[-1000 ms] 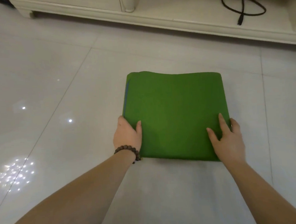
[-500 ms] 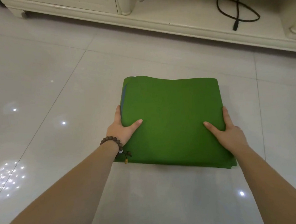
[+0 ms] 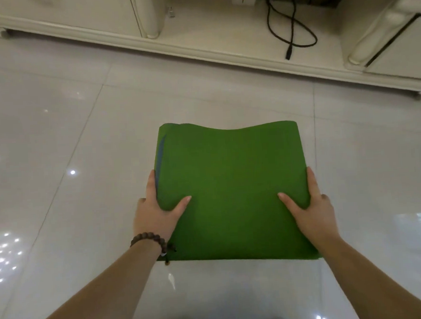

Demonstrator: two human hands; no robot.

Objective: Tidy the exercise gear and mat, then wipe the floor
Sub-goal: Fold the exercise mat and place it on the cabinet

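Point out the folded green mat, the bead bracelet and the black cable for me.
folded green mat (image 3: 233, 195): head view, middle of its top face.
bead bracelet (image 3: 149, 237): head view, beads across the left wrist.
black cable (image 3: 292, 28): head view, loop lying on the cream cabinet's low shelf.

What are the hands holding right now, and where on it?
Both hold the folded green mat: left hand grips its left edge, right hand its right edge, thumbs on top.
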